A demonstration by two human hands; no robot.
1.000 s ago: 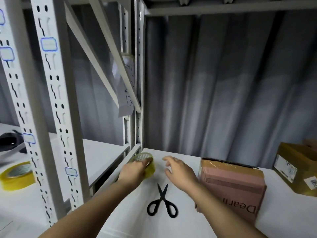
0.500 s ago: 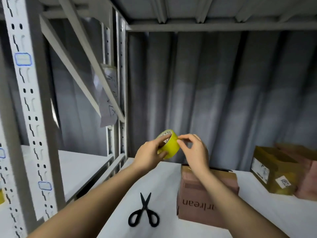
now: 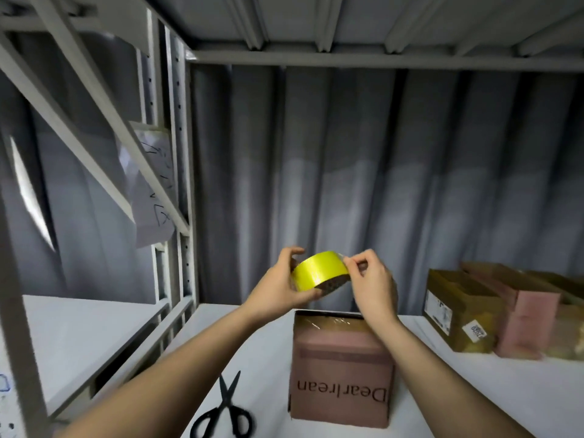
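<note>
Observation: the yellow tape roll [image 3: 319, 271] is held in the air between both hands, above the far edge of the pink box [image 3: 341, 368] and clear of it.

Left hand [image 3: 278, 289]: the grip is clamped on the roll. The fingers curl over its far upper edge and the thumb presses its near lower edge. The forearm rises from lower left.

Right hand [image 3: 373, 279]: the thumb and forefinger [image 3: 349, 265] are pinched together at the roll's upper right edge, apparently on the band's surface. Whether a free end is already caught cannot be told. The other fingers are curled, and the wrist is bent inward toward the roll.

Orientation: the outer band faces the camera. The core opening shows at the lower right, so the roll's axis tilts down and to the right.

Governing relation: the pinch point lies on the right-hand side of the roll, so the right hand is the nearer one for peeling. A pull would likely run rightward and down toward the box, with the left hand steadying.

Also noted: black scissors [image 3: 226, 412] lie on the white shelf [image 3: 474, 390], just left of the box.
</note>
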